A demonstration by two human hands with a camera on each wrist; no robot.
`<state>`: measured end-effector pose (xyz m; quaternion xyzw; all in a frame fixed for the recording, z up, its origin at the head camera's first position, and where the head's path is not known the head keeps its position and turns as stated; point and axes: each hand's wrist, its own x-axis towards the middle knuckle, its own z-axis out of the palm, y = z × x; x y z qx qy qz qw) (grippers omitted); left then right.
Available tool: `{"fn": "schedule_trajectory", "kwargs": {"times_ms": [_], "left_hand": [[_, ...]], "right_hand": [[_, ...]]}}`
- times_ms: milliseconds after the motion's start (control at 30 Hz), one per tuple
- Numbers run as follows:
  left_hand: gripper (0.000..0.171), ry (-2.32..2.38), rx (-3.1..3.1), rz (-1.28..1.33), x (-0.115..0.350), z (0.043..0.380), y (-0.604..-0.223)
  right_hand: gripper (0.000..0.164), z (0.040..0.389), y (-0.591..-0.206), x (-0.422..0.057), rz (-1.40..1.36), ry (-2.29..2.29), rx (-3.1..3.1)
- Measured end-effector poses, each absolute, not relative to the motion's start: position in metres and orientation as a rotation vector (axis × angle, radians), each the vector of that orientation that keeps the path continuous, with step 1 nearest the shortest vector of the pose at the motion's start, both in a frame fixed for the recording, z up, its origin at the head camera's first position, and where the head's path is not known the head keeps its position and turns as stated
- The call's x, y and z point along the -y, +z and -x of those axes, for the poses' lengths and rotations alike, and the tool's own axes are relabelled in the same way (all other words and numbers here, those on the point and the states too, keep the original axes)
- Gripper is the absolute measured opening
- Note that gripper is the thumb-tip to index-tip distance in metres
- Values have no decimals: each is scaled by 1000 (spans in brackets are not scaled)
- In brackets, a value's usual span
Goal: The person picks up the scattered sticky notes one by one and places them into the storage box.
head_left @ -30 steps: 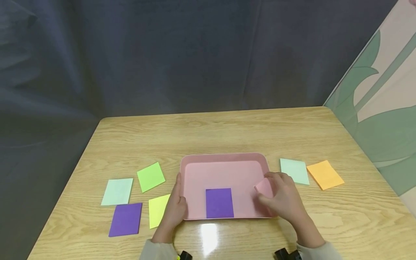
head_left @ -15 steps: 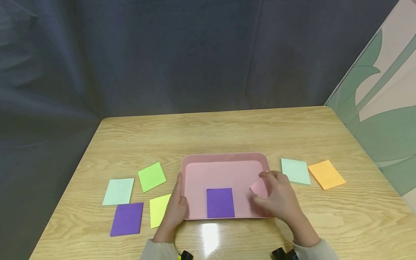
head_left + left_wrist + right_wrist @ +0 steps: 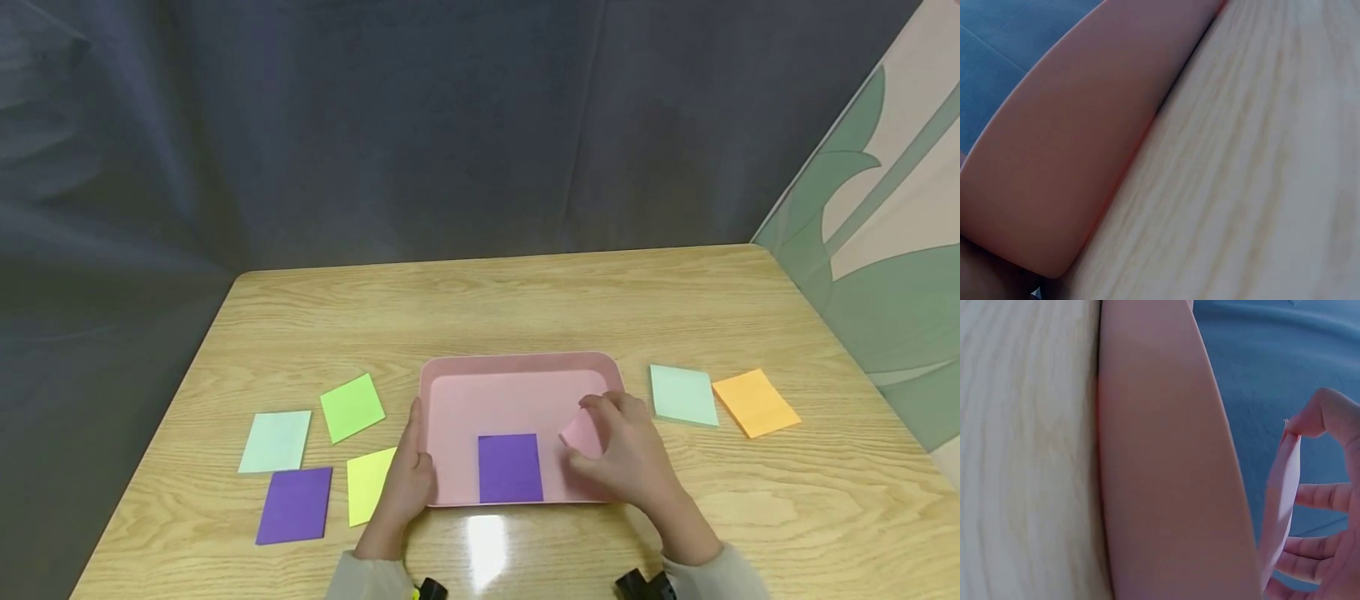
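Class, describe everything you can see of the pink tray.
The pink tray is a shallow rectangle with rounded corners and a raised rim; its smooth surface looks like plastic. It lies flat on the wood-grain table, long sides running left to right. The left hand touches its left side. A purple square lies inside, by the near rim. The right hand holds a pink square over its right part; whether either touches the tray is unclear.

A pink tray (image 3: 517,392) rests on a wood-grain table (image 3: 487,308), four sticky-note pads (image 3: 352,408) at left, a mint pad (image 3: 683,395) and orange pad (image 3: 756,403) at right.
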<state>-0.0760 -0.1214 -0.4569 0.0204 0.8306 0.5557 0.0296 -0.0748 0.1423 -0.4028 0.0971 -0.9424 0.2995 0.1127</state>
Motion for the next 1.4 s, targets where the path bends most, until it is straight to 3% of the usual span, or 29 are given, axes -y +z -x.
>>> {"fn": "schedule_trajectory", "kwargs": {"times_ms": [667, 900, 1133, 1400], "left_hand": [[63, 1707, -2570, -75, 122, 77, -455], [60, 1751, -2519, -43, 116, 71, -429], [62, 1719, -2584, -112, 122, 78, -455], [60, 1760, -2536, -55, 116, 72, -434]], "right_hand": [[54, 79, -419, -103, -537, 814, 2834], [53, 83, -427, -92, -707, 783, 2805], [54, 86, -434, -87, -810, 778, 2767], [53, 87, -438, -82, -877, 774, 2789]]}}
